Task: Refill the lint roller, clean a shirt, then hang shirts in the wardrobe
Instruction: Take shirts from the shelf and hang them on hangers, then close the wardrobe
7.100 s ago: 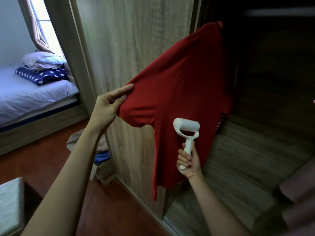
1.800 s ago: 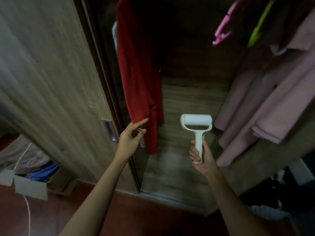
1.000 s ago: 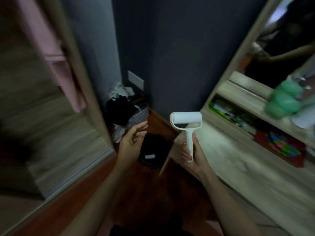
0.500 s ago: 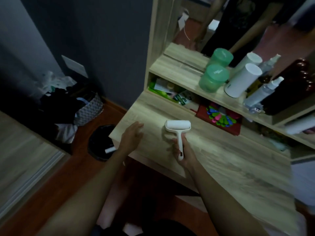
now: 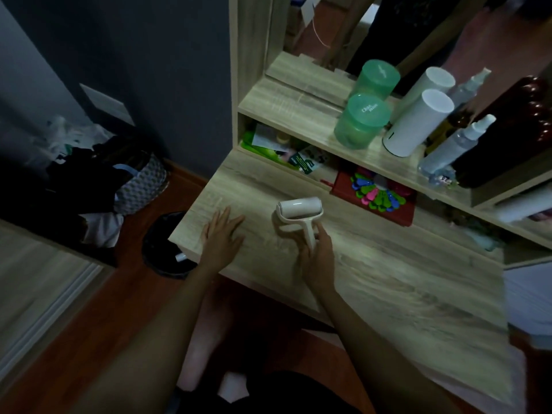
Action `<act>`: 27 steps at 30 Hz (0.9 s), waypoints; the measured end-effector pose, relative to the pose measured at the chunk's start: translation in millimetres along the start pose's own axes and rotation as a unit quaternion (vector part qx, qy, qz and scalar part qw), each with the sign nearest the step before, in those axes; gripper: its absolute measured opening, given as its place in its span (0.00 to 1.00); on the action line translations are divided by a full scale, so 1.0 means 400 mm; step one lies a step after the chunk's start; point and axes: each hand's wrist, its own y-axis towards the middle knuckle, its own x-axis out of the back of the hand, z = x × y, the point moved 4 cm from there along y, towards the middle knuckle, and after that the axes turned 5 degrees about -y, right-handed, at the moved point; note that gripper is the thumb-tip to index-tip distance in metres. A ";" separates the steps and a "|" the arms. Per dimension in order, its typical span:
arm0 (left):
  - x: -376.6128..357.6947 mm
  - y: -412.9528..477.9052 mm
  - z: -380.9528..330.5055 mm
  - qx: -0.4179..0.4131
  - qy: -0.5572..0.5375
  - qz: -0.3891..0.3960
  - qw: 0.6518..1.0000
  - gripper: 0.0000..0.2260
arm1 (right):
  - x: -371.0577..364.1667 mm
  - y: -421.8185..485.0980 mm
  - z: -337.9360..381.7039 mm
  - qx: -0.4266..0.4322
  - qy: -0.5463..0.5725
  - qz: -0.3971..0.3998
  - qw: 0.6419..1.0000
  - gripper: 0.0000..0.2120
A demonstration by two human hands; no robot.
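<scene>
My right hand (image 5: pixel 316 258) grips the handle of the white lint roller (image 5: pixel 299 210), whose roll end is low over the wooden desk top (image 5: pixel 388 282); I cannot tell whether it touches the wood. Near the desk's left corner, my left hand (image 5: pixel 221 237) is open with fingers spread flat just above or on the wood and holds nothing. No shirt and no wardrobe rail are in view.
A shelf above the desk carries a green jar (image 5: pixel 361 121), a white cylinder (image 5: pixel 418 124), spray bottles (image 5: pixel 457 144) and a dark bottle. A red box (image 5: pixel 379 195) sits under the shelf. On the floor at left are a black bin (image 5: pixel 167 249) and a laundry basket (image 5: pixel 140 186).
I turned from the wardrobe and the red shirt to the desk. My right hand lowered the lint roller toward the desk top; my left hand came down open near the desk corner.
</scene>
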 end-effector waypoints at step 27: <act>0.594 -0.209 0.052 -0.133 -0.100 -0.103 0.981 0.13 | -0.101 -0.047 0.560 0.264 0.015 0.027 0.964 0.12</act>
